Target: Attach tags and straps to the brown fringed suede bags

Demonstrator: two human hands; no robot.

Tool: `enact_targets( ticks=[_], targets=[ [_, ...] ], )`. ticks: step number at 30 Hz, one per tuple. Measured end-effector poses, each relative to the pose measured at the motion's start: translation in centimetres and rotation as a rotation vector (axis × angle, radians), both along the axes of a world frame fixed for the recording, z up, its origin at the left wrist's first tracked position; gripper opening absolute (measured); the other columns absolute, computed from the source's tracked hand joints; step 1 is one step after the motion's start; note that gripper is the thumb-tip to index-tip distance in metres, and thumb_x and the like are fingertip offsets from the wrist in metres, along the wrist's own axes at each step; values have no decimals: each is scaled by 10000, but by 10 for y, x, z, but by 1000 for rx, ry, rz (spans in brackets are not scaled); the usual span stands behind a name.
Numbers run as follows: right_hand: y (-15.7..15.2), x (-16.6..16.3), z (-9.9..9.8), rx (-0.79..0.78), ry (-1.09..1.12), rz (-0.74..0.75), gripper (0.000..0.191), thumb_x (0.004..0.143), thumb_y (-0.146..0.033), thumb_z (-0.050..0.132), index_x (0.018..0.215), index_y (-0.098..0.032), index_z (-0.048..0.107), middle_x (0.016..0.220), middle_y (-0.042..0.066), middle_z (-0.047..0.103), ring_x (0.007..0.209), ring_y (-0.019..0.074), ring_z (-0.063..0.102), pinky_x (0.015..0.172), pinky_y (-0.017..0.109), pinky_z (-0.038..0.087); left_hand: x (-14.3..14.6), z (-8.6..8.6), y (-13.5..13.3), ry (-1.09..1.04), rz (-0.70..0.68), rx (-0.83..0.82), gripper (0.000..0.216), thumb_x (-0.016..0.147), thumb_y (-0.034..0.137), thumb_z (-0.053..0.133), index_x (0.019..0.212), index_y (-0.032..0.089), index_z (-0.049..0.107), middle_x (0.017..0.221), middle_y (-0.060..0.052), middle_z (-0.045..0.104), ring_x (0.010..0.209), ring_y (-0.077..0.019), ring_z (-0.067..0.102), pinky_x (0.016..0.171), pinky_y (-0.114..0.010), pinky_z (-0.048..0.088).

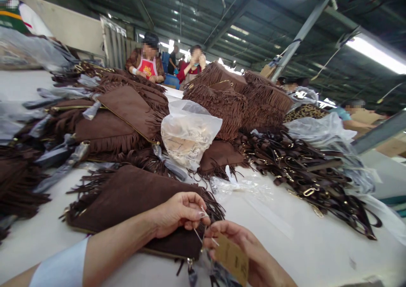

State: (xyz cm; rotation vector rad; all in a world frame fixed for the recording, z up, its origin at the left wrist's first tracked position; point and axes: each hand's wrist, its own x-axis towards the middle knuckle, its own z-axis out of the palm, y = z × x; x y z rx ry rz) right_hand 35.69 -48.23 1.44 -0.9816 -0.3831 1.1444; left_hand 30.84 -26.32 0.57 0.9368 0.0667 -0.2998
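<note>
A brown fringed bag point(139, 194) lies flat on the table in front of me, its zipper edge towards me. Over its right end, my left hand point(180, 213) pinches a thin white string point(198, 235) between thumb and fingers. Close beside it, my right hand point(237, 244) has its fingers closed around the string's other part, with a tan cardboard hang tag point(231, 259) hanging from it against the palm. Below the hands, a wrapped zipper pull point(192, 274) dangles at the bag's corner. The string's exact path between the fingertips is hard to make out.
A white plastic bag of tags point(190, 132) stands behind the brown bag. Fringed bags point(123, 109) are piled left, with a taller stack point(218, 97) behind. Dark straps with metal clasps point(304, 173) heap at right. Clear plastic point(242, 187) lies on the white table point(285, 249). Co-workers point(147, 61) sit across.
</note>
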Motion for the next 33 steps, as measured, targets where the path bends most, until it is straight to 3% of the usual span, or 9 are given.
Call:
enact_targets(
  ticks=[3, 7, 11, 15, 20, 26, 29, 31, 33],
  targets=[
    [0, 2, -13, 26, -4, -53, 677, 589, -554, 893, 1124, -195, 684, 1127, 91, 707, 1079, 227, 645, 935, 320, 500, 1, 2, 1, 78, 13, -26, 385, 589, 162, 762, 939, 123, 607, 813, -110, 735, 485, -55, 497, 437, -183, 171],
    [12, -5, -20, -234, -268, -300, 390, 664, -462, 882, 793, -182, 643, 697, -15, 676, 622, 116, 634, 533, 197, 538, 1, 6, 3, 102, 12, -34, 798, 551, 85, 721, 1317, 168, 512, 918, -111, 747, 481, -64, 549, 426, -194, 104],
    [25, -15, -17, -351, -430, -446, 504, 637, -595, 840, 726, -173, 578, 571, -43, 606, 486, 87, 530, 395, 164, 479, 0, 9, 4, 113, 70, -47, 1022, 516, 49, 694, 1472, 189, 362, 956, -110, 745, 455, -61, 554, 399, -197, 85],
    [26, -17, -21, -414, -505, -504, 566, 627, -692, 782, 703, -183, 546, 533, -42, 595, 417, 79, 493, 350, 160, 433, 0, 3, 1, 44, 81, 56, 982, 553, 83, 700, 1475, 200, 382, 960, -96, 740, 459, -82, 595, 366, -173, 147],
    [25, -19, -35, -429, -604, -491, 551, 674, -696, 740, 688, -175, 559, 499, -20, 601, 383, 60, 435, 353, 144, 340, -3, -3, -3, -140, 73, 324, 1024, 588, 68, 673, 1521, 247, 291, 949, -24, 720, 462, -57, 522, 457, -181, 382],
    [32, -21, -40, -388, -639, -523, 495, 709, -646, 735, 714, -170, 596, 512, -31, 578, 406, 80, 466, 375, 165, 377, -13, 7, -9, -396, 78, 874, 759, 640, 27, 566, 1374, 219, 546, 879, 14, 702, 711, -126, 592, 677, -215, 437],
    [30, -20, -45, -355, -608, -556, 434, 744, -593, 725, 756, -187, 570, 550, -34, 588, 441, 91, 482, 387, 167, 389, -12, 16, -6, -393, 73, 1095, 325, 667, 100, 609, 962, 157, 732, 761, 17, 657, 681, -133, 561, 617, -212, 384],
    [25, -20, -50, -346, -645, -552, 372, 758, -495, 734, 913, -191, 586, 572, -38, 597, 471, 109, 516, 421, 180, 409, -8, 26, 5, -456, 23, 1198, 90, 704, 120, 591, 702, 151, 676, 673, 23, 615, 669, -132, 548, 611, -213, 360],
    [19, -20, -56, -363, -768, -544, 505, 706, -365, 768, 1131, -191, 559, 725, 3, 670, 541, 137, 581, 477, 214, 461, -2, 41, 26, -529, 22, 1279, 79, 708, 107, 575, 671, 156, 624, 685, 25, 607, 684, -132, 543, 625, -211, 355]
  ],
)
